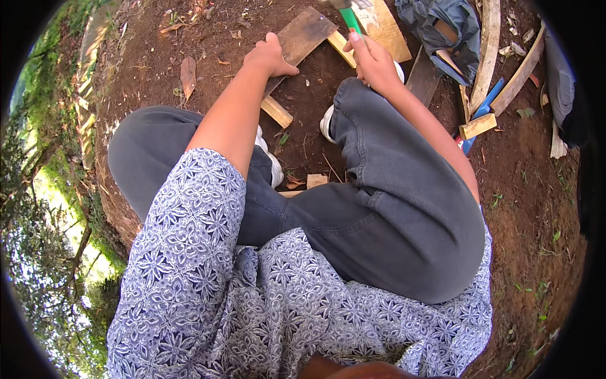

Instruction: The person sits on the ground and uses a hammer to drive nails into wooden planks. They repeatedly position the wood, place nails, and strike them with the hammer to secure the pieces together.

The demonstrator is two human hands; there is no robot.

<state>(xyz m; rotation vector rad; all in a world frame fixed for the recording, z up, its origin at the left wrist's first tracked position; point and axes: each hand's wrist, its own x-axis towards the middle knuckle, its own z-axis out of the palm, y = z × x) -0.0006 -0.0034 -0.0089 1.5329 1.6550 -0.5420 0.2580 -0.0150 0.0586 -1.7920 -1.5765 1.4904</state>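
Note:
My left hand [268, 58] grips the near left end of a dark, weathered wooden board [307, 33], its thumb along the edge. The board slants away to the right and lies across paler wood strips; one pale strip [278, 112] sticks out beneath its near end, another pale strip [341, 49] beside its far end. In my right hand [374, 62] is the green handle of a hammer [349, 19], fingers wrapped round it, above my right knee. Only part of its metal head shows at the top rim. A wide light board [386, 28] lies just beyond.
Right of my knee are a dark plastic bag [464, 35], long curved wood slats [488, 54], a long blue object [490, 98] and a short wood block [478, 126]. A small wood piece [317, 180] lies by my legs. Brown soil [151, 69] surrounds me.

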